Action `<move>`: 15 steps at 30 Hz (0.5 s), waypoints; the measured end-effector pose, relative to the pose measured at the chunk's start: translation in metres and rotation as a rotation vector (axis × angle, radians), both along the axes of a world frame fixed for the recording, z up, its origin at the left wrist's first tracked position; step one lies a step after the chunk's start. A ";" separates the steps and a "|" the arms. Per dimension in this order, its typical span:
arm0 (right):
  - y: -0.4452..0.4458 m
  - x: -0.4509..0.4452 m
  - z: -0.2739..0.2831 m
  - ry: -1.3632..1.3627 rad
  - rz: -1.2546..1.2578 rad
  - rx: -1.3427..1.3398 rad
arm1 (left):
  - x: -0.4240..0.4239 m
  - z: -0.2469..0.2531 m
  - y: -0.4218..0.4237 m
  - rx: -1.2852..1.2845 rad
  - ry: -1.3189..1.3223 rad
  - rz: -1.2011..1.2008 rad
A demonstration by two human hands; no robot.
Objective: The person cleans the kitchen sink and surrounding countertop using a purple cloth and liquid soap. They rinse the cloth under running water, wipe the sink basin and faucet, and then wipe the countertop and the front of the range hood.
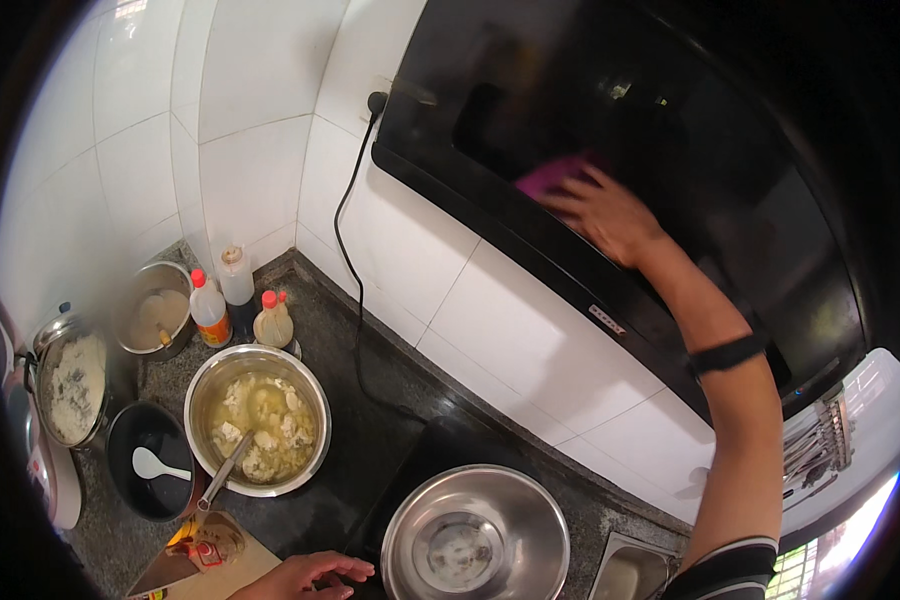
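Observation:
My right hand (607,217) is raised and presses a purple cloth (551,177) against the glossy black front of a range hood (690,187). Motion blurs the fingers and the cloth. At the bottom edge my left hand (311,576) hovers low with its fingers apart and nothing visible in it. Just right of it lies a wide stainless steel basin (525,517), with some whitish residue on its bottom. Up and to the left of that hand, a steel bowl (319,450) holds yellowish liquid with pale lumps, and a metal spoon (225,472) leans on its rim.
Left on the dark stone counter stand a black pot (139,491) with a white rice paddle (157,465), a pan of white powder (79,390), a steel pot (154,307) and several bottles (210,307). A black cable (352,270) hangs along the tiled wall. A sink (626,570) lies right.

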State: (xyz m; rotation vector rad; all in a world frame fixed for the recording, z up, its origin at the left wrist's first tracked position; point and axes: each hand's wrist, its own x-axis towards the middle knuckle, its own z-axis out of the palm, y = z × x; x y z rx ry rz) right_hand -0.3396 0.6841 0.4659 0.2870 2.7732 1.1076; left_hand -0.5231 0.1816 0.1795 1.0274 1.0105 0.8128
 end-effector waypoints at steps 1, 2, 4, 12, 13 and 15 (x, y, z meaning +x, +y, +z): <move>-0.011 0.018 0.004 -0.098 -0.049 0.085 | 0.000 -0.002 -0.002 0.030 -0.003 0.006; -0.028 0.039 0.009 -0.195 -0.105 0.173 | 0.000 -0.004 -0.003 0.064 -0.005 0.006; -0.055 0.084 0.005 0.154 -0.323 0.075 | -0.001 -0.009 -0.002 0.101 0.001 -0.028; 0.003 0.110 -0.028 1.091 -0.322 0.731 | -0.011 -0.009 -0.015 0.014 -0.091 0.031; 0.012 0.079 -0.028 1.143 -0.362 0.623 | -0.011 -0.009 -0.022 0.003 -0.126 0.116; 0.055 0.052 0.006 1.475 -0.657 -0.547 | -0.015 -0.026 -0.023 0.023 -0.147 0.086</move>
